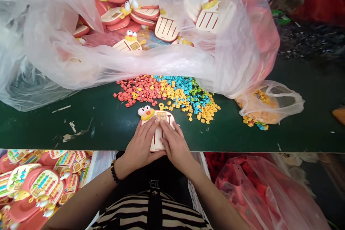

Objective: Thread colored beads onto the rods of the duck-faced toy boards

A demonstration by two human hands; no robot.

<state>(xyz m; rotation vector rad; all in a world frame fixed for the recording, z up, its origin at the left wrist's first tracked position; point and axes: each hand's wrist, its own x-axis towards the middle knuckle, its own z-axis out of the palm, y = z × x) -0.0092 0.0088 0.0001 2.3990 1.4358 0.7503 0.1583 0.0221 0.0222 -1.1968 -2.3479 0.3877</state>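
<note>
A cream and red plastic duck-shaped toy [161, 116] with bulging eyes and a yellow bill lies on the dark green table [91, 124], close to its near edge. My left hand [141, 143] and my right hand [175, 144] both grip it, their fingertips meeting over its middle and hiding much of its face. Just beyond the toy spreads a heap of small red, yellow, blue and green plastic pieces [167, 93]. Neither hand touches the heap.
A large translucent plastic bag [113, 61] full of similar duck toys lies open across the far table. A small bag of pieces [269, 104] sits to the right. Below the table edge, finished toys [40, 183] fill a bin at left, and a red plastic bag [264, 194] sits at right.
</note>
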